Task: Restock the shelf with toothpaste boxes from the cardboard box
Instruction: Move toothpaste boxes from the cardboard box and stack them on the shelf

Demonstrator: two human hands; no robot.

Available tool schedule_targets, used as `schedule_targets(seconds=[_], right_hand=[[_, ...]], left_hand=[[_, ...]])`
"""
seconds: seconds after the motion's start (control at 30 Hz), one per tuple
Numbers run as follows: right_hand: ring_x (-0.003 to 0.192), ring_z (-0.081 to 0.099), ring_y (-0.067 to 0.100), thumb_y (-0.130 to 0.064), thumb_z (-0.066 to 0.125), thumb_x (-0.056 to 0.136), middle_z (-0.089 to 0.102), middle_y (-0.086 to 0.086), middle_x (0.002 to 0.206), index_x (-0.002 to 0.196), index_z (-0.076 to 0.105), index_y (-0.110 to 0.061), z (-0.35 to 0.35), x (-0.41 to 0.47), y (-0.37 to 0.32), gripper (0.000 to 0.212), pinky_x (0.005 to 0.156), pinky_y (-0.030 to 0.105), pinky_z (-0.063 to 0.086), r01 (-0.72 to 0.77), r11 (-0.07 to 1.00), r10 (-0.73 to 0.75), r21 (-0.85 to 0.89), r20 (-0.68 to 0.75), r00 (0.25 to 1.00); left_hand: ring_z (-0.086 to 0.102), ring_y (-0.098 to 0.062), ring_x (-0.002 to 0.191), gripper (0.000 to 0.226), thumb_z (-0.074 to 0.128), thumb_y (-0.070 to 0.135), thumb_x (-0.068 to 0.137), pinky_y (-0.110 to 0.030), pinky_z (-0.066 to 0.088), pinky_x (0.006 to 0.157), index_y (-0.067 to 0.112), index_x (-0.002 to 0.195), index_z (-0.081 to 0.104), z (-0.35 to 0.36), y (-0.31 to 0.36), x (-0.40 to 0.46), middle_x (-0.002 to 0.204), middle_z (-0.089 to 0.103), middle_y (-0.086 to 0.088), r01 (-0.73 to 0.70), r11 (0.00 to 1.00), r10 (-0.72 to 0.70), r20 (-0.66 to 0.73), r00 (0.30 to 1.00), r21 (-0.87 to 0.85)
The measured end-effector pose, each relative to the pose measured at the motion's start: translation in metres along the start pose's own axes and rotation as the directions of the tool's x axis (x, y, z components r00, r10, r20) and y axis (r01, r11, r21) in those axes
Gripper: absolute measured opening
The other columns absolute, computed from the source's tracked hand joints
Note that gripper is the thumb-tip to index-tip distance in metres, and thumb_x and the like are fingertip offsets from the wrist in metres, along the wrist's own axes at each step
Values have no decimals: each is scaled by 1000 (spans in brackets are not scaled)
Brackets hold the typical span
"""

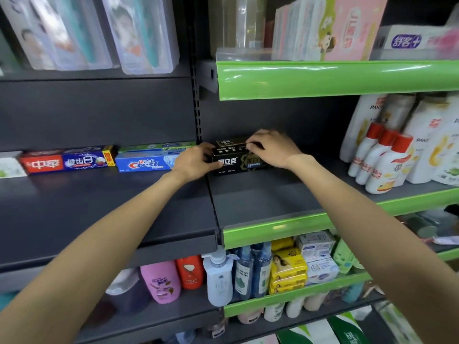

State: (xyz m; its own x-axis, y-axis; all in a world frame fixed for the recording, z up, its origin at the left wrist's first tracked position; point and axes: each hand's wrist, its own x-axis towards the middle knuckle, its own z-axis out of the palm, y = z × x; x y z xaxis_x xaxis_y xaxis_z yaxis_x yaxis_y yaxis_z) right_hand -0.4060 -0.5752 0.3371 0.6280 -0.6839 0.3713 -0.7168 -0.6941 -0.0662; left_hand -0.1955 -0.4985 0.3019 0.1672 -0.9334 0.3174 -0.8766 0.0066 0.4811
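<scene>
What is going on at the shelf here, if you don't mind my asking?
A person is stocking black toothpaste boxes at the back of a dark grey shelf. The left hand grips the lower box's left end, while the right hand pinches the upper box. A Crest box lies to their left.

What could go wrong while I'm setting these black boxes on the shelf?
The upper black box sits on the lower black box, so a nudge from your right hand could slide it off. Your left hand is close to the Crest box and could knock it askew.
</scene>
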Motion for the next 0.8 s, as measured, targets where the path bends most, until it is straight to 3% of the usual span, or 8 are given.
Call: schedule_targets(seconds=[0.1, 0.2, 0.27, 0.37, 0.5, 0.6, 0.73, 0.8], right_hand=[[136, 28, 27, -42, 40, 97, 36, 1, 148, 139, 42, -26, 7, -10, 7, 45, 105, 42, 27, -48, 977, 73, -207, 114, 991], [144, 13, 24, -42, 40, 97, 17, -3, 157, 149, 20, -26, 15, -16, 11, 58, 113, 47, 18, -90, 970, 135, -225, 197, 971], [144, 11, 22, -41, 40, 97, 14, -3, 158, 149, 20, -25, 21, -18, 7, 58, 115, 47, 13, -89, 973, 128, -212, 179, 975], [141, 20, 23, -37, 41, 97, 27, -1, 153, 145, 31, -25, 20, -31, -10, 51, 113, 43, 18, -48, 990, 60, -133, 86, 994], [121, 46, 26, -27, 48, 95, 56, 3, 130, 132, 52, -19, 15, -68, -53, 38, 98, 38, 36, 52, 997, -41, 58, -175, 984], [101, 57, 24, -23, 49, 93, 66, 1, 109, 117, 62, -16, 16, -102, -98, 28, 82, 33, 43, 172, 972, -113, 158, -325, 939], [77, 62, 20, -20, 47, 91, 67, -1, 84, 102, 68, -15, 35, -151, -163, 24, 61, 31, 51, 342, 929, -271, 140, -373, 887], [69, 61, 22, -19, 49, 89, 63, 0, 74, 93, 67, -14, 55, -174, -194, 20, 55, 33, 50, 412, 905, -360, 108, -326, 874]], left_hand=[[58, -25, 112, 58, 65, 46, 82, -34, 45, 89, 24, 133, 48, -1, -1, 12, 118, 65, -2, 87, 988, -84, -29, 996, 127], [56, -34, 112, 51, 60, 44, 85, -38, 46, 87, 21, 130, 50, 1, 9, 16, 120, 62, -11, 118, 943, -94, -94, 991, 310], [56, -38, 110, 48, 60, 39, 87, -39, 46, 86, 18, 129, 50, 1, 17, 12, 122, 59, -16, 127, 935, -96, -107, 990, 331], [55, -39, 109, 51, 62, 35, 85, -42, 46, 84, 18, 131, 48, -1, 19, -5, 127, 50, -14, 85, 972, -56, -135, 989, 221], [61, -14, 92, 35, 59, 33, 87, -31, 47, 78, 23, 120, 57, -24, 17, -54, 115, 62, 5, -72, 995, 84, -209, 974, 62], [57, 2, 75, 25, 54, 36, 90, -30, 50, 73, 25, 109, 64, -50, 11, -113, 97, 69, 12, -285, 959, 278, -206, 938, -4], [60, -11, 66, 19, 54, 25, 91, -27, 48, 54, 20, 98, 71, -69, -19, -198, 78, 69, 7, -595, 773, 633, -207, 746, 219], [57, -16, 60, 17, 55, 21, 91, -27, 46, 50, 20, 95, 71, -70, -43, -241, 69, 65, 3, -636, 728, 684, -208, 699, 255]])
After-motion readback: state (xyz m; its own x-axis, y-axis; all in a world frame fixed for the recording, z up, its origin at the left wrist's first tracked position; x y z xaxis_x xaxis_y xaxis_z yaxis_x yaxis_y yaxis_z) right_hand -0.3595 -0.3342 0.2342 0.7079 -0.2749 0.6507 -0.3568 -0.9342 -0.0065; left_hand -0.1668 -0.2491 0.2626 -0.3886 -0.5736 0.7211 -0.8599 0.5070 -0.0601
